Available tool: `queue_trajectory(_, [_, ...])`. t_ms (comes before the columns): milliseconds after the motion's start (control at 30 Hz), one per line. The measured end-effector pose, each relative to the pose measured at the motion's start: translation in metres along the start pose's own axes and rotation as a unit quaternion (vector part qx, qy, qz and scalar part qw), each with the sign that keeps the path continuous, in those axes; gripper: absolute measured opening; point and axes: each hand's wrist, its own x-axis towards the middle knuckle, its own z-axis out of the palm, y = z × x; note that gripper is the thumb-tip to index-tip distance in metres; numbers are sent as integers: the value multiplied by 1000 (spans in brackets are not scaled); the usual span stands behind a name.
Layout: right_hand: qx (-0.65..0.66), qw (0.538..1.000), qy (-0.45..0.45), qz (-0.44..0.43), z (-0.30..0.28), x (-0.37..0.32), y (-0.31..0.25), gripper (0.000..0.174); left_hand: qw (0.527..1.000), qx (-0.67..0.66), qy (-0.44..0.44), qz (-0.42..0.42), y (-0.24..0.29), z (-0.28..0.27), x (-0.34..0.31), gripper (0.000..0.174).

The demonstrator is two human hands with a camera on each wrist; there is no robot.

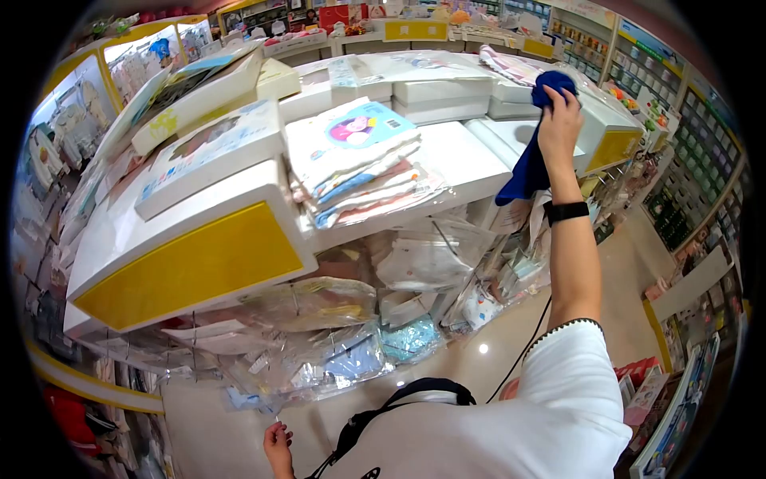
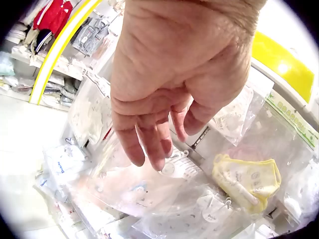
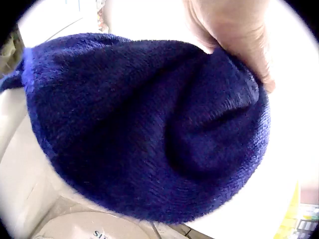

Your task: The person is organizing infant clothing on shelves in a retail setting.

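Observation:
A dark blue cloth (image 1: 523,172) hangs from the right hand (image 1: 561,128) over the right part of the white display counter. The right wrist view shows the cloth (image 3: 149,129) filling most of the picture, gripped at its upper edge by the right hand (image 3: 234,30). Some of the fingers are hidden behind the fabric there. Low in the head view, the left hand (image 1: 278,445) hangs beside the body. In the left wrist view the left hand (image 2: 174,74) holds nothing, its fingers loosely bent in front of bagged goods.
Stacked cloths in clear wrap (image 1: 355,160) and flat white boxes (image 1: 215,152) lie on the counter. Bagged items (image 1: 351,351) hang from hooks below its edge. Shelves of goods (image 1: 694,152) stand at the right, with pale floor (image 1: 630,247) between.

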Motion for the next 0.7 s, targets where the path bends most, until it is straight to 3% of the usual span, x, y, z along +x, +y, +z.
queue_trajectory(33, [47,997,-8,-65,2,0,10,29,1000,5,-3,-4,-3,-3,4,22])
queue_trajectory(67, [208,966,-124,-93,10,-4,18,29,1000,13,-11,-8,-5,-4,9,23])
queue_trajectory(100, [231,926,-283,-94,14,-14,21,29,1000,18,-21,-2,-7,-4,15,23])
queue_trajectory(133, [126,899,-397,-135,27,-33,33,33,999,23,-32,6,-8,-2,22,23])
queue_trajectory(167, [17,895,-441,-60,1,-28,0,36,999,27,-42,13,-3,3,29,23])
queue_trajectory(200, [35,888,-457,-37,6,-28,6,37,993,96,-66,7,21,11,24,34])
queue_trajectory(367, [10,886,-462,39,20,-24,40,33,993,73,-86,43,47,39,24,33])
queue_trajectory(500, [-107,907,-397,90,31,-33,97,32,995,34,-84,39,28,48,35,26])
queue_trajectory(700, [-207,871,-412,167,2,-18,107,33,995,43,-79,33,18,51,27,23])
